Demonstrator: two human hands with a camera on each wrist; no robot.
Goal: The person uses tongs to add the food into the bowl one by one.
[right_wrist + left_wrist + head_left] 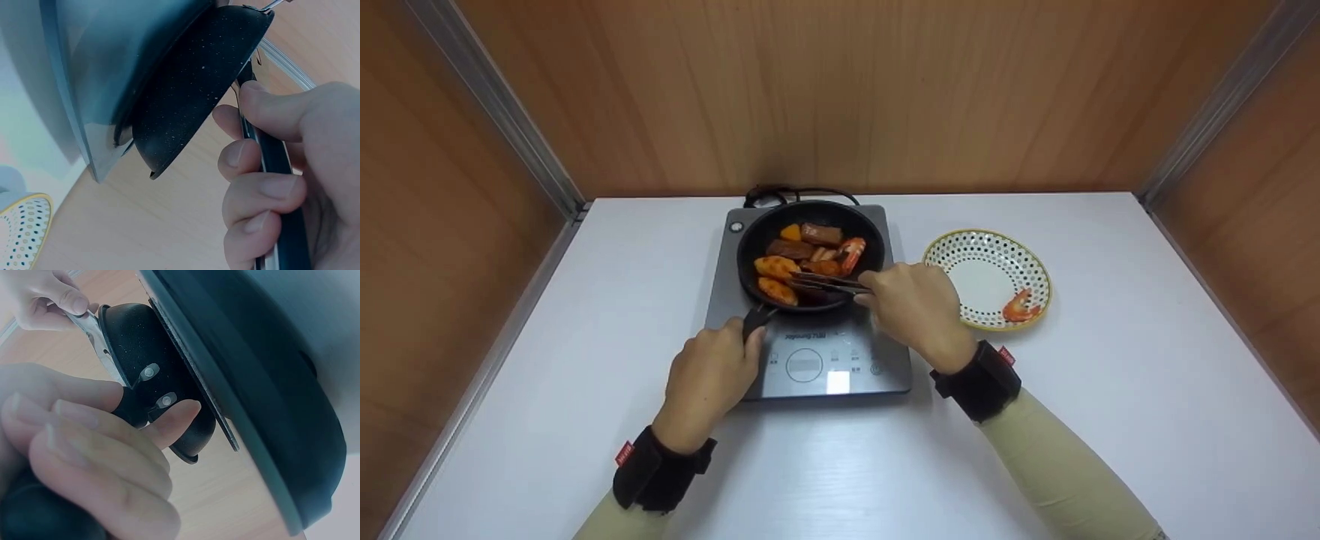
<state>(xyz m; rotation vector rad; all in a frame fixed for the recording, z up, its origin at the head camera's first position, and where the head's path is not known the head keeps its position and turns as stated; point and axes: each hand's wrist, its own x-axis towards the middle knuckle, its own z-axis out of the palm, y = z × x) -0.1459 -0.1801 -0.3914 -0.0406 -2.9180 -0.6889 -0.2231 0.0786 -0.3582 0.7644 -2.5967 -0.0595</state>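
Note:
A black frying pan sits on a flat grey induction cooker. My left hand grips its black handle; the left wrist view shows the fingers curled round it, close to the riveted bracket. My right hand holds dark-handled metal tongs over the pan's near right rim. The tongs' tips reach in beside the yellow-orange, wedge-like pieces. Brown meat chunks and a shrimp also lie in the pan.
Right of the cooker stands a dotted plate with a yellow rim, bearing one shrimp. A black cord runs behind the cooker. Wooden panels enclose the white table at the back and sides.

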